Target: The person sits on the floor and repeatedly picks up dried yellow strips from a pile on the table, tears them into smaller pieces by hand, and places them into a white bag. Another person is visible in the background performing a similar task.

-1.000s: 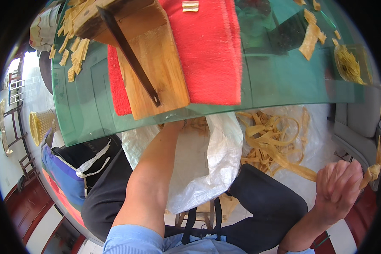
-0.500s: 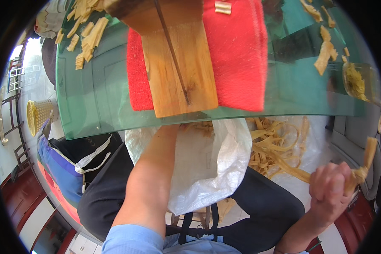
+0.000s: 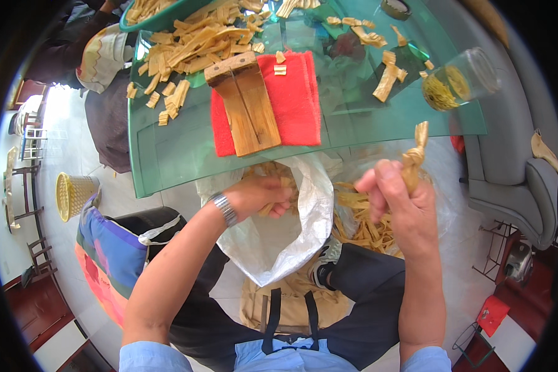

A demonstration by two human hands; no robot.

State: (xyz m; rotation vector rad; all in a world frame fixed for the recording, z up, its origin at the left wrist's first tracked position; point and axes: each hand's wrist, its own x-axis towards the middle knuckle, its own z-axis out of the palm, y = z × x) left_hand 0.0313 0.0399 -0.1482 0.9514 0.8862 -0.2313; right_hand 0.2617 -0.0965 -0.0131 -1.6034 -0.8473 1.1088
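Note:
My left hand [image 3: 263, 195], with a metal watch on the wrist, is inside the mouth of a white woven sack [image 3: 316, 208]. Its fingers are curled round a bit of tan strip, partly hidden by the hand. Raised to the right of the sack, my right hand [image 3: 400, 198] grips a tan strip [image 3: 415, 155] whose knotted end stands up above the fist. Below and beside that hand lies a heap of long tan strips [image 3: 366, 223] on clear plastic. A wooden block [image 3: 251, 121] with a dark lengthwise slot rests on a red towel [image 3: 301, 111] on the glass table.
Short cut tan pieces [image 3: 195, 46] are piled on the green glass table [image 3: 167, 164], near a green basin [image 3: 133, 25]. A glass jar [image 3: 465, 77] lies at the right. A yellow wastebasket [image 3: 74, 195] and a colourful bag [image 3: 105, 242] stand at my left. Another person sits at the far left.
My right hand has come up and inward from the far lower right, with the knotted strip in it. My left hand has become visible in the sack. The view has shifted, showing more table.

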